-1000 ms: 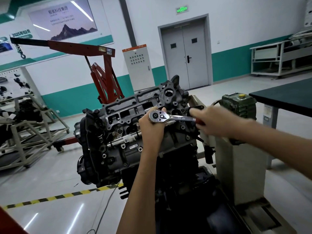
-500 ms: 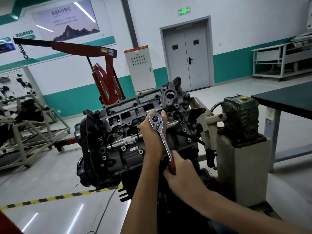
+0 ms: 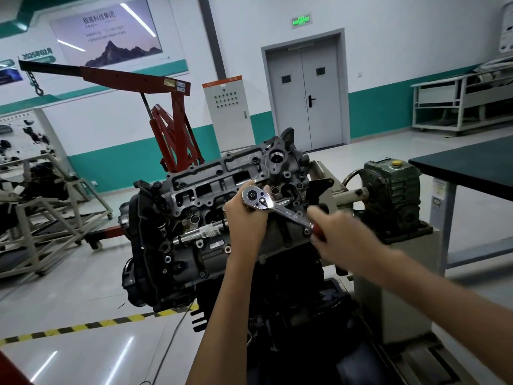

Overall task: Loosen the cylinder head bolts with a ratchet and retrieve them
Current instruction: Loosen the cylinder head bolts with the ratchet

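The dark engine with its grey cylinder head (image 3: 211, 190) sits tilted on a stand in the middle of the view. A chrome ratchet (image 3: 273, 205) with a red grip is set on the head, its round end up left and its handle slanting down to the right. My left hand (image 3: 245, 218) wraps round the shaft just under the ratchet's head. My right hand (image 3: 337, 236), blurred by motion, grips the red end of the handle. The bolt under the ratchet is hidden by my left hand.
A red engine hoist (image 3: 172, 126) stands behind the engine. A green gearbox (image 3: 391, 195) on a grey pedestal is at the right, beside a dark-topped table (image 3: 472, 165). Metal frames (image 3: 41, 218) stand at the left. Yellow-black tape (image 3: 83, 326) crosses the floor.
My right hand has swung the ratchet handle from pointing down back up towards the right; a second ago it pointed level to the right. My left hand stayed at the ratchet head.
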